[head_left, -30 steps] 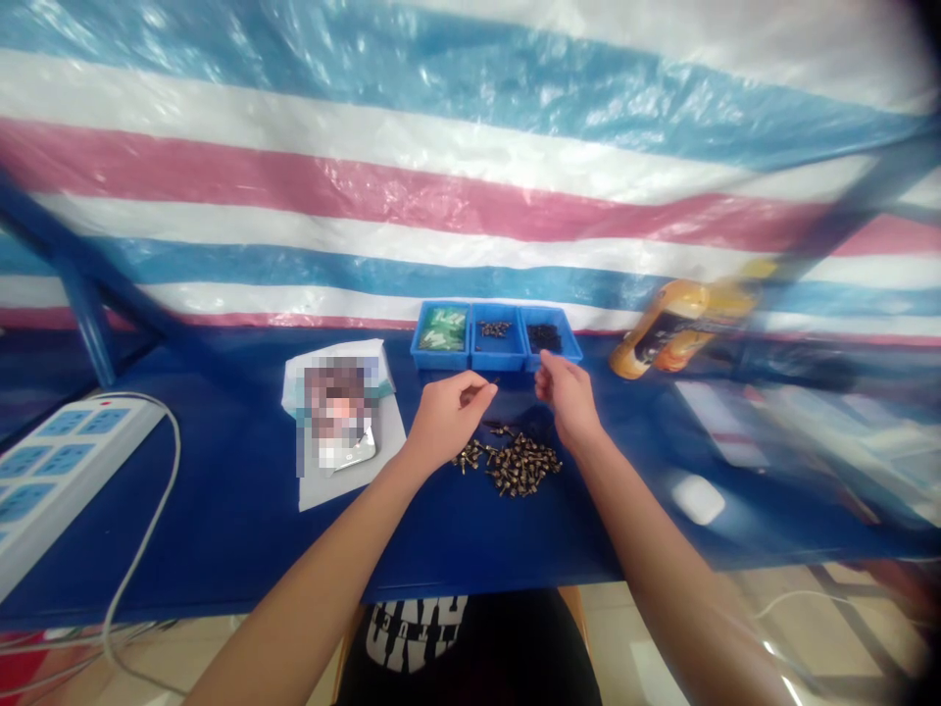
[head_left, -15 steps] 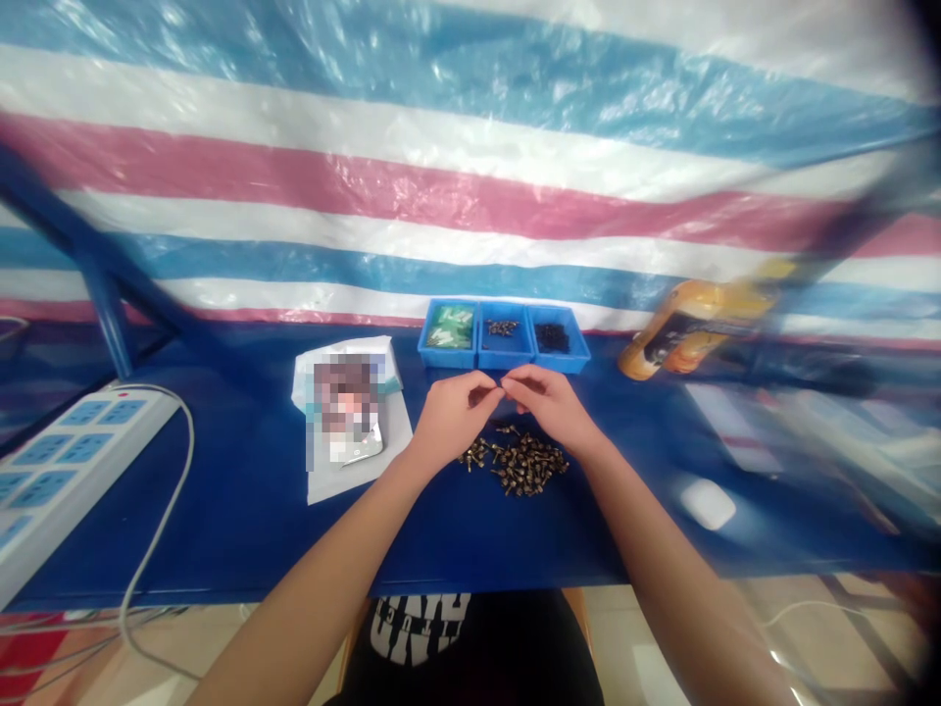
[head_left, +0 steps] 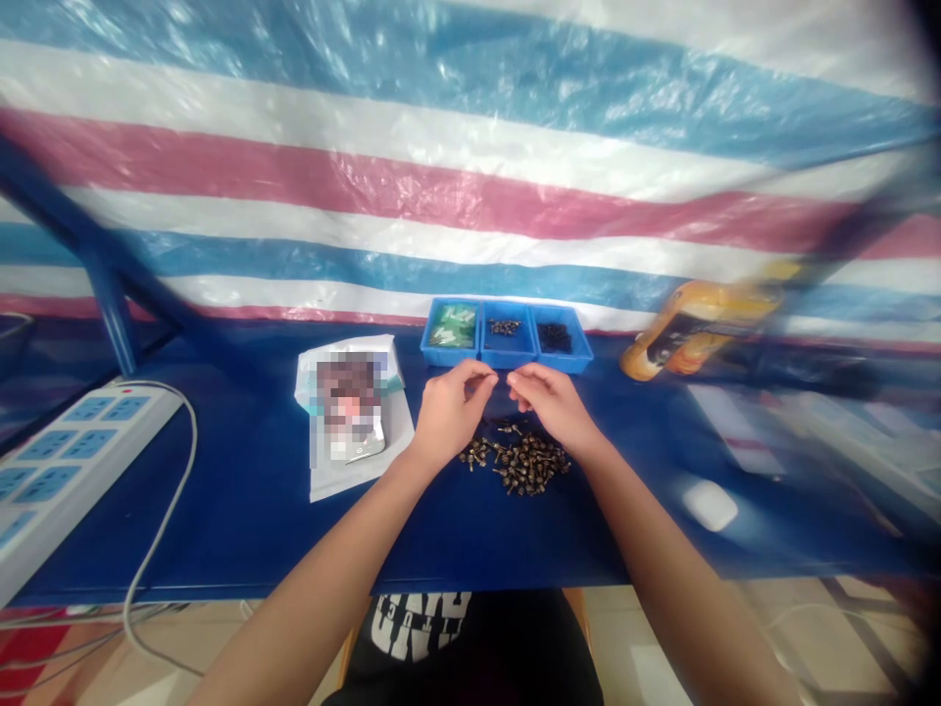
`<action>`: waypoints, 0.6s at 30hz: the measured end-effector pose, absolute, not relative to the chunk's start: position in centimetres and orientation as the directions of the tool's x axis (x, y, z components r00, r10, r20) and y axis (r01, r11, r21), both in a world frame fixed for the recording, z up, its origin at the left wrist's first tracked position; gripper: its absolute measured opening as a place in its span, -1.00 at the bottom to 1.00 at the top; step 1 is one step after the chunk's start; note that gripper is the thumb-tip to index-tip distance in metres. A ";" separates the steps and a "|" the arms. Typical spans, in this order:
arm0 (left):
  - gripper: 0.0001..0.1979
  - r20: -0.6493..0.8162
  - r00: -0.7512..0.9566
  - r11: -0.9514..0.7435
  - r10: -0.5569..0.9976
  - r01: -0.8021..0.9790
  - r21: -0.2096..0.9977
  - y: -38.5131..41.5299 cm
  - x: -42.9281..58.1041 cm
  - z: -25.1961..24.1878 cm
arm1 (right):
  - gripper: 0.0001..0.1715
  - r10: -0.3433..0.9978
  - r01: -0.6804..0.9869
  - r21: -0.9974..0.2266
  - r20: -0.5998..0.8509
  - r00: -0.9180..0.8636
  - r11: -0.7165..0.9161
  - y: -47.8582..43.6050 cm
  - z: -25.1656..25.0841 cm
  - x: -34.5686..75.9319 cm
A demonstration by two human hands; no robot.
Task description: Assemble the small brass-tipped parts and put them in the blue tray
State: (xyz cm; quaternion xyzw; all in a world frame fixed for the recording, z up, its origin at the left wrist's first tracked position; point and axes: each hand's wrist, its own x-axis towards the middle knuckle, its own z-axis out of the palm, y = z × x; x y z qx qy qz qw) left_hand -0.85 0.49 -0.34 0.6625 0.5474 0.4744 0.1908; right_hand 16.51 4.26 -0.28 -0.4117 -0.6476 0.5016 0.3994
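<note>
Head view: left hand [head_left: 448,412] and right hand [head_left: 555,407], fingertips nearly meeting. Each thumb and forefinger is pinched closed; anything gripped is too small to tell. Pile of small brass parts [head_left: 523,464] on the table, just beneath the fingertips. Blue trays [head_left: 507,361] just beyond them.

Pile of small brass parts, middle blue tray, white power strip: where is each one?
pile of small brass parts [head_left: 523,465], head view, centre of the heap.
middle blue tray [head_left: 507,360], head view, its front wall.
white power strip [head_left: 66,461], head view, its top face.
</note>
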 end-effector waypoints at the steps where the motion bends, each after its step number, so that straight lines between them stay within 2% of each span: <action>1: -0.87 0.414 -0.039 -0.330 0.909 0.539 0.775 0.5 -0.9 -0.4 | -0.66 0.935 0.120 -0.980 0.113 -0.336 0.161 4.2 -0.3 16.5; 5: -0.89 0.432 0.034 -0.378 0.901 0.546 0.748 0.5 -0.9 -0.7 | -0.63 0.925 0.141 -0.968 0.148 -0.351 0.208 3.9 -0.1 16.4; 12: -0.88 0.484 0.095 -0.444 0.870 0.576 0.686 0.5 -1.0 -0.4 | -0.63 0.917 0.315 -0.891 0.220 -0.332 0.328 3.5 0.0 16.2; 18: -0.86 0.421 0.114 -0.397 0.900 0.614 0.682 0.3 -1.0 -0.2 | -0.65 0.905 0.324 -0.878 0.230 -0.357 0.351 3.4 0.0 16.2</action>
